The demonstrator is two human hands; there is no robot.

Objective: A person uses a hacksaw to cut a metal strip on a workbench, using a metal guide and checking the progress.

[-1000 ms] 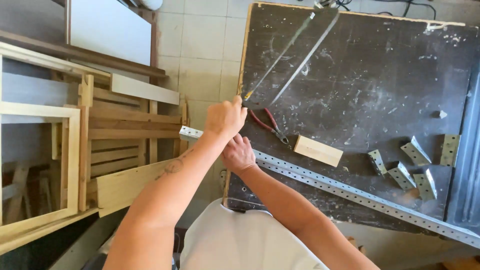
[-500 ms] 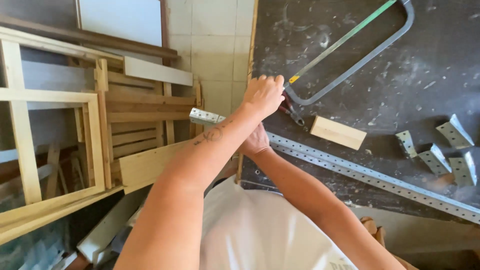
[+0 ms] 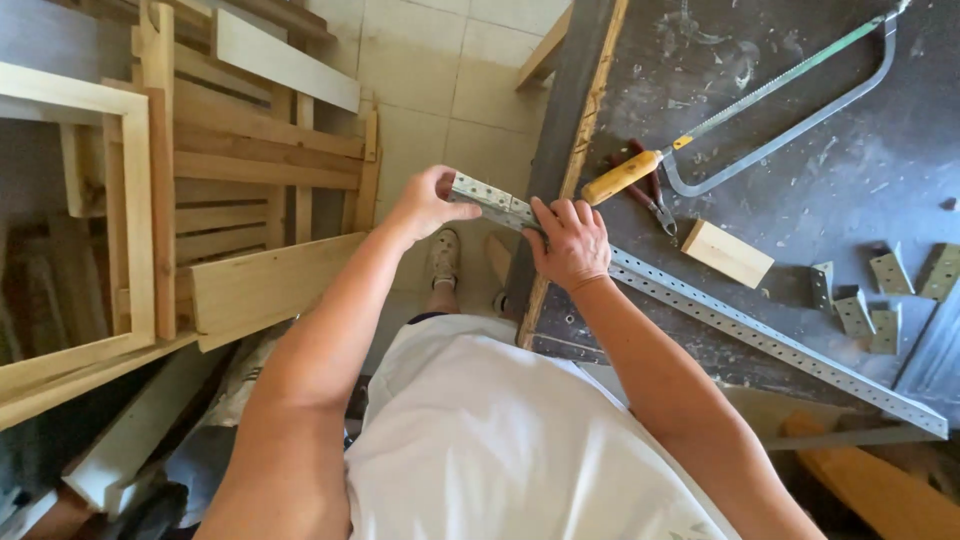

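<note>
A hacksaw [image 3: 760, 110], pliers [image 3: 650, 195] and block [image 3: 727, 253] lay beside the strip [image 3: 740, 330]. It ran diagonally across the bench [image 3: 800, 200], its overhanging end grasped by the left hand [image 3: 425, 205]; the right hand [image 3: 570, 240] pressed it down.

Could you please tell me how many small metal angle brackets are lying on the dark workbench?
5, clustered at the right: one beside the wooden block, two lower, two nearer the edge. More may lie outside the frame.
</note>
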